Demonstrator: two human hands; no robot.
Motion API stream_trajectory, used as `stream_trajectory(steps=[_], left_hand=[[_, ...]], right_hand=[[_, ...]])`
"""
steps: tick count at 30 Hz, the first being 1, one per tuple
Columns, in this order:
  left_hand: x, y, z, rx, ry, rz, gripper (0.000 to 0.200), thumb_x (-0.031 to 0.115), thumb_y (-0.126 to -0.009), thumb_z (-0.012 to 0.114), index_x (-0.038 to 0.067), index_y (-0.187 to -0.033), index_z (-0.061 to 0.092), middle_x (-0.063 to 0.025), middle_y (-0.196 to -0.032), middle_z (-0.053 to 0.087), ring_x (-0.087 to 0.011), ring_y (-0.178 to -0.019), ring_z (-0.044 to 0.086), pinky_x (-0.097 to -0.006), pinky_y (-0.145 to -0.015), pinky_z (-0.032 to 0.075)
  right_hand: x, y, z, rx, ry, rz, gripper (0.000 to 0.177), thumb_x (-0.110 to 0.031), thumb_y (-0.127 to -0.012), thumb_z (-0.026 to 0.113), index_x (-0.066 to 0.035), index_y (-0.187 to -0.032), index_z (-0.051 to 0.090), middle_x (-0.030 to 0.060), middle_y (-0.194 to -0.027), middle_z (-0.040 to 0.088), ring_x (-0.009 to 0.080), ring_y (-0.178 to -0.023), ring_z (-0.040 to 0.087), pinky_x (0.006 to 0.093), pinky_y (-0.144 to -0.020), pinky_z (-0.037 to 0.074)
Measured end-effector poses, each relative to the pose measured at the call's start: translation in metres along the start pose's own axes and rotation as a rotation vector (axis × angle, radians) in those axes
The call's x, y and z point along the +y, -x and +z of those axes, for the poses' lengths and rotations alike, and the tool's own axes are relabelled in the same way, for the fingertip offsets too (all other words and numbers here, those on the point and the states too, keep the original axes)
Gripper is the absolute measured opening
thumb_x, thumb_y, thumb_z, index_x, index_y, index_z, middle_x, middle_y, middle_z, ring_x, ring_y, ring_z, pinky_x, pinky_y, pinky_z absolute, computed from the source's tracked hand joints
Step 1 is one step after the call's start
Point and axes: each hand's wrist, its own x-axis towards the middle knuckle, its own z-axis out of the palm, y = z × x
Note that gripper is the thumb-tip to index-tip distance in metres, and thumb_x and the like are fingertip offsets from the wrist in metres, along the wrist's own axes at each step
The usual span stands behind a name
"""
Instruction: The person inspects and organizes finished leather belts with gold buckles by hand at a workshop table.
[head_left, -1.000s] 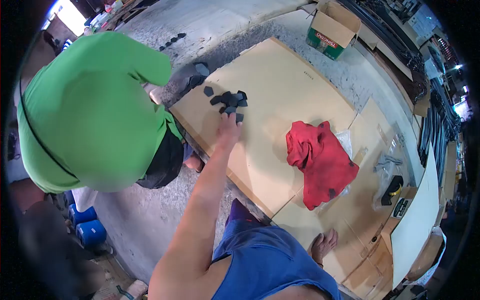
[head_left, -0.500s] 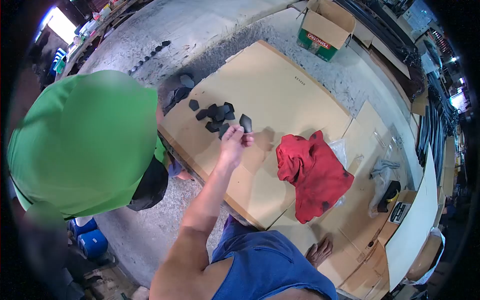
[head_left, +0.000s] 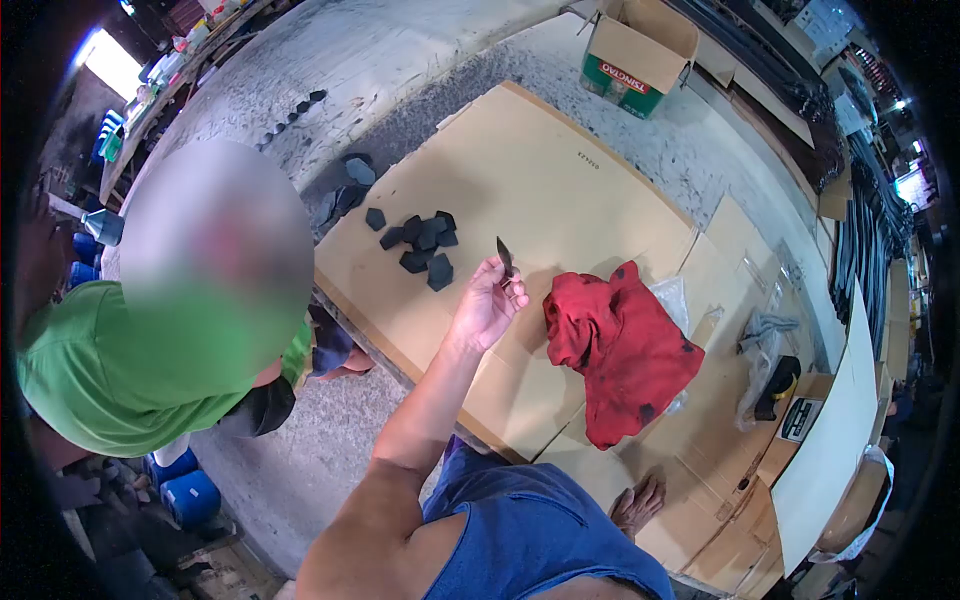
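Observation:
My left hand is raised above the cardboard, pinching a flat dark piece between thumb and fingers. The piece is upright and seen nearly edge-on. Left of that hand, several black angular flat pieces lie in a loose group, some overlapping. One of them, a five-sided piece, sits apart. My right hand rests on the cardboard close to my body, its fingers stretched out and holding nothing. Between my hands lies a crumpled red cloth with dark stains.
A person in a green shirt is at the left edge of the cardboard sheet. Behind it stands an open Tsingtao box. More dark pieces lie beyond the left edge. A black-and-yellow tool and a plastic bag are at right.
My left hand has moved right and slightly down, turning the dark piece from face-on to edge-on. The person in green has raised and turned their head. My right hand has stayed put.

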Motion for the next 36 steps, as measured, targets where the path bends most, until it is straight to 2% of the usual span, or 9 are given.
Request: stream_trajectory(steps=[5,11,24,26,27,29,32,34,36], left_hand=[[-0.001,0.001,-0.005,0.14,-0.162,0.118,0.009,0.016,-0.094,0.049,0.008,-0.095,0.044,-0.013,-0.087,0.062,-0.0194,-0.073,0.064,-0.0313,-0.067,0.055],[0.002,0.008,-0.001,0.252,-0.276,0.081,0.008,0.012,-0.093,0.05,0.008,-0.093,0.044,-0.0164,-0.094,0.061,-0.0223,-0.081,0.064,-0.0334,-0.071,0.055],[0.004,0.004,-0.031,0.245,-0.432,0.099,0.012,0.013,-0.091,0.051,0.007,-0.1,0.048,-0.0128,-0.09,0.063,-0.0183,-0.074,0.063,-0.0314,-0.068,0.053],[0.008,0.003,-0.043,0.394,-0.798,0.159,0.013,0.014,-0.089,0.054,0.006,-0.098,0.052,-0.0097,-0.085,0.063,-0.0184,-0.066,0.061,-0.0316,-0.063,0.051],[0.011,-0.002,-0.057,0.395,-0.799,0.162,0.013,0.014,-0.089,0.054,0.006,-0.098,0.052,-0.0097,-0.085,0.063,-0.0184,-0.066,0.061,-0.0316,-0.063,0.051],[0.023,-0.011,-0.083,0.495,-1.477,0.544,0.015,0.014,-0.087,0.056,0.003,-0.097,0.055,-0.0103,-0.088,0.062,-0.0236,-0.07,0.06,-0.0353,-0.066,0.049],[0.048,-0.009,-0.082,0.626,-1.748,0.692,0.023,0.019,-0.084,0.058,0.006,-0.102,0.055,-0.0141,-0.096,0.057,-0.0344,-0.082,0.059,-0.0428,-0.071,0.048],[0.064,-0.019,-0.087,0.658,-1.786,0.699,0.024,0.021,-0.084,0.059,0.007,-0.103,0.055,-0.0142,-0.1,0.055,-0.0344,-0.087,0.058,-0.0439,-0.073,0.048],[0.074,-0.026,-0.092,0.714,-1.885,0.675,0.027,0.026,-0.083,0.062,0.01,-0.103,0.054,-0.0132,-0.102,0.054,-0.0341,-0.093,0.057,-0.0462,-0.074,0.047]], right_hand=[[0.0,-0.001,0.0,0.021,-0.005,-0.031,0.068,-0.053,-0.092,0.027,-0.001,-0.137,0.03,0.0217,-0.137,0.033,0.0401,-0.129,0.027,0.0535,-0.105,0.019],[0.001,0.0,-0.001,-0.022,0.0,0.014,0.066,-0.052,-0.092,0.026,-0.003,-0.137,0.03,0.0221,-0.136,0.034,0.0398,-0.126,0.029,0.0531,-0.105,0.019],[0.003,-0.001,0.004,0.03,-0.02,-0.015,0.064,-0.051,-0.092,0.031,-0.005,-0.136,0.034,0.0218,-0.133,0.037,0.0393,-0.125,0.031,0.0525,-0.104,0.022],[0.005,0.0,0.006,0.03,-0.026,-0.009,0.064,-0.051,-0.092,0.031,-0.005,-0.135,0.036,0.0218,-0.133,0.037,0.0393,-0.124,0.032,0.0525,-0.104,0.023],[0.006,0.001,0.008,0.033,-0.019,-0.003,0.063,-0.051,-0.092,0.03,-0.005,-0.135,0.036,0.0215,-0.133,0.037,0.0392,-0.124,0.032,0.0523,-0.104,0.023],[0.009,0.002,0.012,0.037,-0.012,0.001,0.063,-0.052,-0.092,0.029,-0.006,-0.135,0.036,0.0212,-0.132,0.037,0.0391,-0.124,0.032,0.0522,-0.103,0.024],[0.012,0.001,0.015,0.046,0.018,-0.002,0.063,-0.052,-0.092,0.028,-0.006,-0.136,0.035,0.0204,-0.133,0.037,0.0383,-0.125,0.032,0.0523,-0.103,0.024],[0.012,0.001,0.014,0.08,-0.002,-0.036,0.059,-0.036,-0.086,0.044,-0.003,-0.134,0.037,0.0227,-0.134,0.036,0.038,-0.124,0.032,0.0496,-0.104,0.024],[0.011,0.0,0.012,0.075,0.002,-0.046,0.061,-0.045,-0.089,0.035,-0.005,-0.135,0.036,0.0212,-0.134,0.036,0.0375,-0.125,0.032,0.0508,-0.104,0.024]])
